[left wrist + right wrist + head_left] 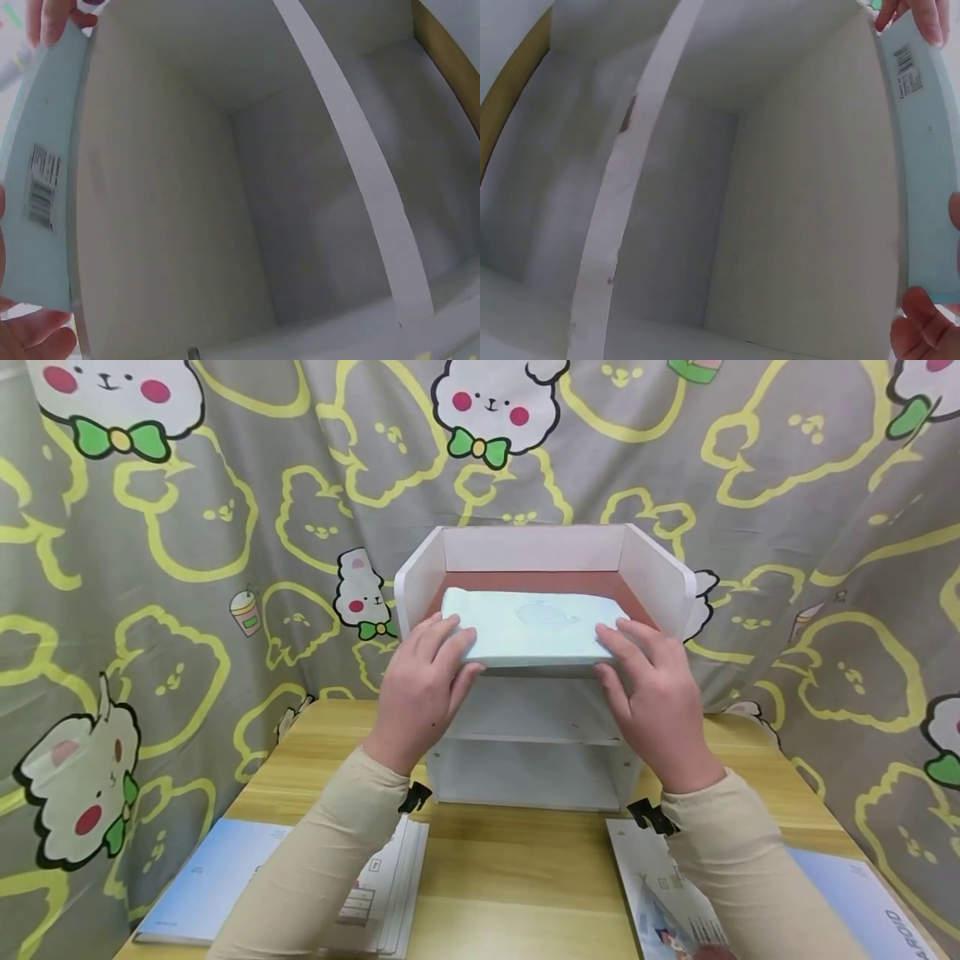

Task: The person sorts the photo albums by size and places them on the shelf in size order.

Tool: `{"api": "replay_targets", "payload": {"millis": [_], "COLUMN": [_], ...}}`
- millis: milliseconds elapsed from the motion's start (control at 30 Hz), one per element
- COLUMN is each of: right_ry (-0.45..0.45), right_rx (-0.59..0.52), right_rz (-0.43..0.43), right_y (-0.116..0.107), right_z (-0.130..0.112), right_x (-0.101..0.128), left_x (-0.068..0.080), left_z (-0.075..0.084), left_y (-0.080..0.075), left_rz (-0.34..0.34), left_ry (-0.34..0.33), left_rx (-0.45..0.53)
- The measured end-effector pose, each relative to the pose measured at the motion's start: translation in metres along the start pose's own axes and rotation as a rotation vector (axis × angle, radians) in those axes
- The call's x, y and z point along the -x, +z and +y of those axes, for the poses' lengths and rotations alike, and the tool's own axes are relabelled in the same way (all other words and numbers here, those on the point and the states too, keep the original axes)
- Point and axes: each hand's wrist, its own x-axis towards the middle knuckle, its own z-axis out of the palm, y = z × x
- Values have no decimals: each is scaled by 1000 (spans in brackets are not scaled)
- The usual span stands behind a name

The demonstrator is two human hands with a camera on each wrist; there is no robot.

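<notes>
A pale blue flat pack with a faint picture on top lies on the brown top tray of a white shelf unit. My left hand grips its near left corner, fingers on top and thumb under the edge. At the near right corner my right hand holds it the same way. The left wrist view shows the pack's edge with a barcode and fingers round it. In the right wrist view the pack's edge runs down the right side, with fingers at its end.
The shelf unit stands on a wooden table, and its two lower compartments hold nothing. A blue booklet and a paper stack lie front left. More booklets lie front right. A patterned curtain hangs behind.
</notes>
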Motion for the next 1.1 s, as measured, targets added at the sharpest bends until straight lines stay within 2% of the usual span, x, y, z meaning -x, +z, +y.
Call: {"api": "replay_targets", "payload": {"millis": [133, 200, 267, 400, 600, 833, 1100], "right_ry": [-14, -64, -117, -160, -114, -67, -44], "right_rx": [-17, -34, -39, -5, 38, 131, 179], "right_rz": [120, 186, 207, 98, -27, -155, -157], "right_y": [-1, -1, 1, 5, 11, 15, 19], "right_z": [-10, -18, -25, -33, -29, -20, -18], "right_x": [4, 8, 13, 21, 31, 33, 25], "left_x": [2, 8, 17, 31, 37, 36, 34], "left_z": [8, 13, 19, 26, 29, 23, 18], "left_y": [2, 0, -1, 0, 7, 20, 31], "left_rz": [38, 43, 30, -47, -180, -233, -268], "left_ry": [-31, -11, 16, 31, -17, -59, -92], "left_rx": [-21, -39, -61, -123, -161, -197, -251]}}
